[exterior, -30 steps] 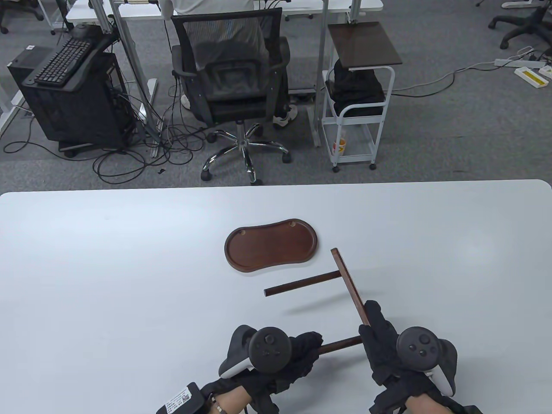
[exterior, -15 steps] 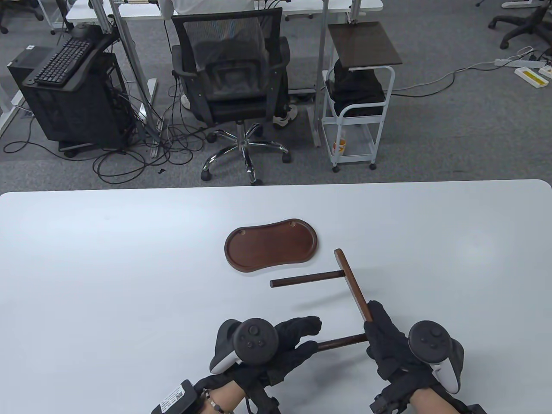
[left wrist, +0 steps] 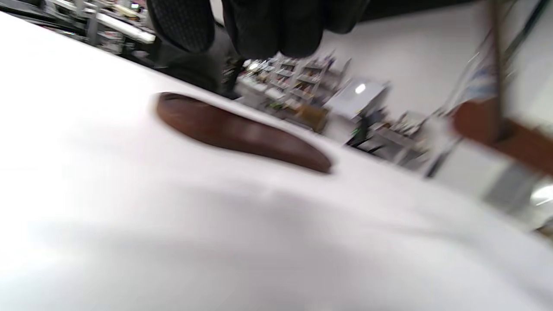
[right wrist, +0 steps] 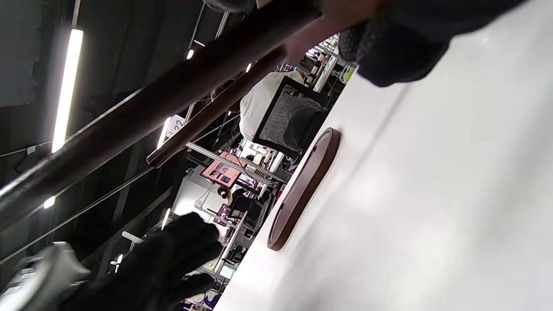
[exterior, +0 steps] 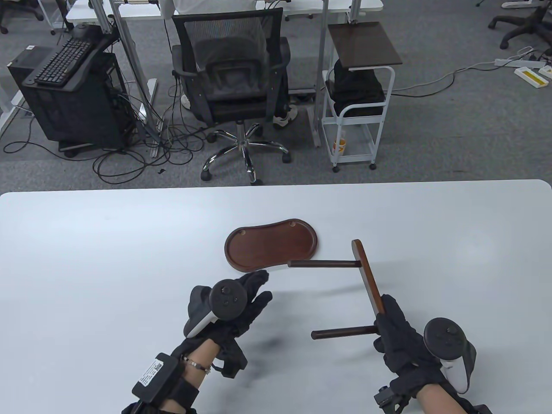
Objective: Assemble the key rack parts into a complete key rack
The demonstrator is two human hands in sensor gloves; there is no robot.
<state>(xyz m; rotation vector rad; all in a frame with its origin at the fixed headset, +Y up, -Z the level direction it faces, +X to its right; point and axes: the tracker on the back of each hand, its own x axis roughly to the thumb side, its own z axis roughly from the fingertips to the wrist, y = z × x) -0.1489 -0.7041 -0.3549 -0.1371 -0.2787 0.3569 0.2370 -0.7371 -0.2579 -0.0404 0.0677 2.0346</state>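
Note:
A dark wooden bar with two round posts fitted in it, the frame (exterior: 368,276), is held above the table by my right hand (exterior: 390,325), which grips the bar's near end. The far post (exterior: 321,263) and the near post (exterior: 344,332) point left. The posts also show in the right wrist view (right wrist: 173,99). The kidney-shaped wooden base tray (exterior: 271,250) lies flat on the table; it shows in the left wrist view (left wrist: 242,131) and the right wrist view (right wrist: 302,190). My left hand (exterior: 254,291) hovers empty, fingers spread, just in front of the tray.
The white table (exterior: 86,267) reaches to the far edge, where an office chair (exterior: 233,82) and a white cart (exterior: 358,103) stand on the floor behind it.
My left hand let go of the near post and moved forward toward the tray, fingers opening. My right hand lifted the frame and swung it, so the far post end now hangs over the tray's near rim.

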